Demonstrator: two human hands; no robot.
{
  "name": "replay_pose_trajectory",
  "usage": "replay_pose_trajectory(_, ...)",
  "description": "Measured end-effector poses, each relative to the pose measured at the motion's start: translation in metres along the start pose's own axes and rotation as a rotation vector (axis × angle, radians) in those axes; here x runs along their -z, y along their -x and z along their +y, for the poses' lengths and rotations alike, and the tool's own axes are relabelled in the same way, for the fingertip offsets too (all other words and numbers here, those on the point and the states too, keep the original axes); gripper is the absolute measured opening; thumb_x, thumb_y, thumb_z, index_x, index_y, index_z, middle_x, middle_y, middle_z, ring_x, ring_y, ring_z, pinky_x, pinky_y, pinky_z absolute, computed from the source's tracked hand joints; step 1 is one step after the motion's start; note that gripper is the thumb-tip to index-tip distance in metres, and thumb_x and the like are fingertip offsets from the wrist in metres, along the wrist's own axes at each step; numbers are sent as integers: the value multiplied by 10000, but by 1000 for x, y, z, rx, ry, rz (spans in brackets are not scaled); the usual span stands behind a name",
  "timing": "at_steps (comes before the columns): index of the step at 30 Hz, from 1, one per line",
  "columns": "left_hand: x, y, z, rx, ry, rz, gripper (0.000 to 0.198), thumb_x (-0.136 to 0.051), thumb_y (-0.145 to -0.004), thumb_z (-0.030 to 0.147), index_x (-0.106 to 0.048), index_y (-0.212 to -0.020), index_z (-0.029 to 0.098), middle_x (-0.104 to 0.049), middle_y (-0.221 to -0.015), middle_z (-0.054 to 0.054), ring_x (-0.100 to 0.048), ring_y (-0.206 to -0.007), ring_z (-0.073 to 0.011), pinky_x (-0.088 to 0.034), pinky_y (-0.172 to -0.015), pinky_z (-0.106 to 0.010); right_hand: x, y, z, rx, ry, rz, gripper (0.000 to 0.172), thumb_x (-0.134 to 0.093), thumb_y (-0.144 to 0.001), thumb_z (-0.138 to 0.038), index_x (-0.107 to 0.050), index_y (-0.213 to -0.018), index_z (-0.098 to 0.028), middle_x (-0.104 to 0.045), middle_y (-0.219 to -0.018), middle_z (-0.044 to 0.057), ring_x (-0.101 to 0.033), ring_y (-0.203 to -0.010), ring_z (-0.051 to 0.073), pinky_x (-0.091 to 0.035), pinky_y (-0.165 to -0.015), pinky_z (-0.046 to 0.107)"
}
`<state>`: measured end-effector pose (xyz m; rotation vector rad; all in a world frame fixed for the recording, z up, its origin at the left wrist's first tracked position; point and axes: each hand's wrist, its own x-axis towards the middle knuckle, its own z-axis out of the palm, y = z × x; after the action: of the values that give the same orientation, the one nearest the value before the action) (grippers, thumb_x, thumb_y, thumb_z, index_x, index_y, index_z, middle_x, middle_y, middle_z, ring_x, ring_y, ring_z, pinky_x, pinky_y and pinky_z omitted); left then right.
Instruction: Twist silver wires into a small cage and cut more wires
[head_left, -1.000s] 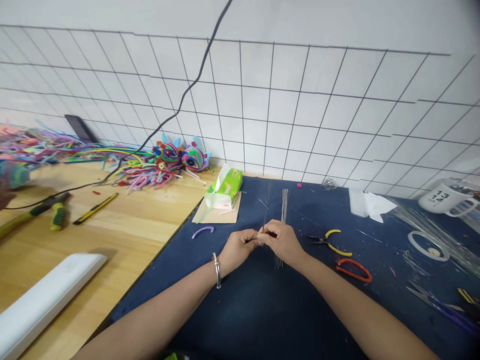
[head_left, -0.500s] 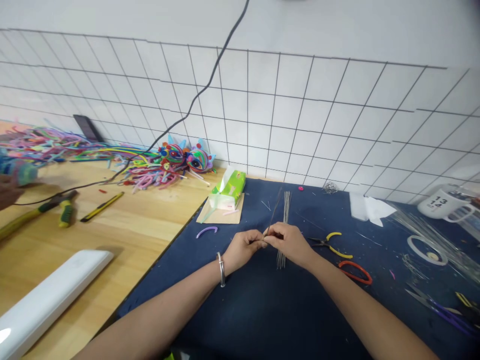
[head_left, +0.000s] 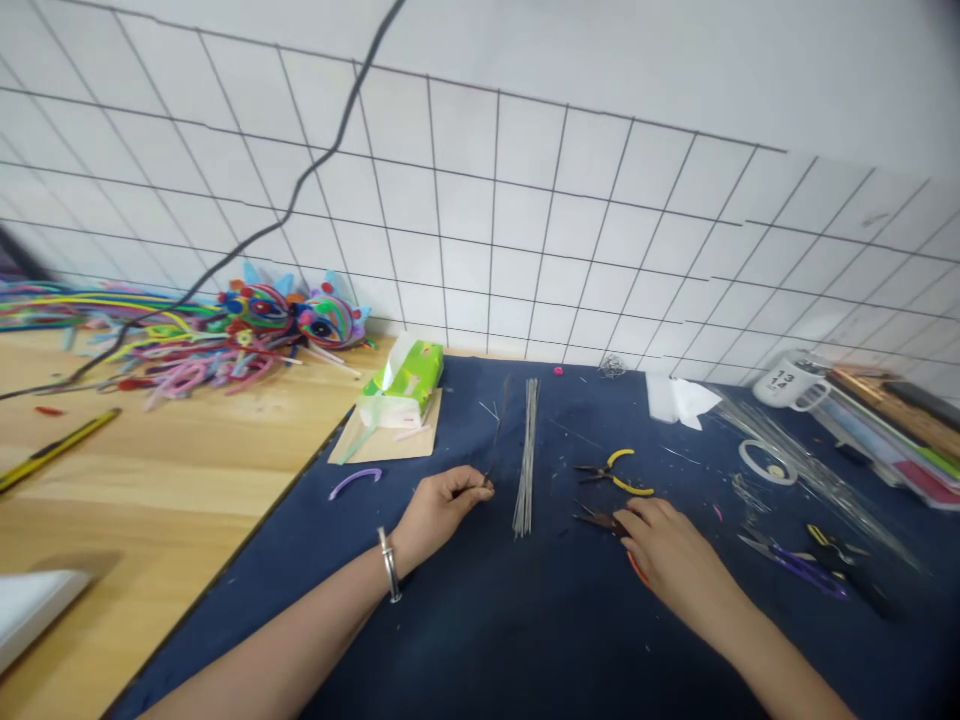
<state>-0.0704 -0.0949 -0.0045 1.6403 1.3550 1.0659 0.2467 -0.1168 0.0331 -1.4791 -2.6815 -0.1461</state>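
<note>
My left hand (head_left: 439,507) rests on the dark blue mat (head_left: 525,620), fingers pinched on a thin wire (head_left: 496,435) that runs away from me. A bundle of straight grey wires (head_left: 526,455) lies just right of it. My right hand (head_left: 667,555) lies on the red-handled pliers (head_left: 596,519), its fingers curled over the handles. Yellow-handled pliers (head_left: 615,470) lie just beyond that hand.
A green tissue pack (head_left: 401,385) on brown card, a purple curved piece (head_left: 354,482), a tape roll (head_left: 765,462), a white mug (head_left: 791,383), scissors (head_left: 791,560), and white paper (head_left: 679,397) lie around. Colourful pipe cleaners (head_left: 187,340) and a yellow knife (head_left: 56,450) sit on the wooden table.
My right hand let go of the wire, moved right and came down on the red-handled pliers. My left hand kept the wire. The view swung to the right.
</note>
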Motion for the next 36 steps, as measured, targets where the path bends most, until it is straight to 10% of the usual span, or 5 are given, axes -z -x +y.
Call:
replay_pose_trajectory(6,-1,0,3,21,-20,-30,180,-536,-753,337,-609,-721,175,-645,-765,0,-566,-729,-142,-417,-701,-246,-20,48,20,-124,42,5,479,-380,-808,-130,-405,-1268,-261,-521,-1147,100,-485,-1025,254,-406,-829,417)
replay_pose_trajectory(16,1,2,10,12,7,3,162,-535,-757,284,-622,-697,161,-644,-750,-6,-562,-727,-138,-409,-700,-235,-9,38,18,-80,-277,-24,507,-403,-756,-125,-445,-1230,-300,-543,-1028,93,-549,-903,200,-457,-777,334)
replay_pose_trajectory(25,5,7,17,-10,136,-31,170,-503,-785,247,-625,-743,137,-624,-715,-22,-547,-676,-123,-404,-642,-218,8,-24,-23,-94,-765,-169,505,-615,-689,-305,-500,-1179,-259,-563,-905,19,-563,-773,153,-461,-745,271)
replay_pose_trajectory(36,12,5,19,6,267,-73,164,-514,-793,250,-609,-745,125,-603,-686,-20,-539,-670,-117,-403,-667,-227,26,-103,-57,38,-660,-138,268,-505,-771,-247,-510,-1035,-200,-509,-887,37,-503,-758,145,-444,-713,292)
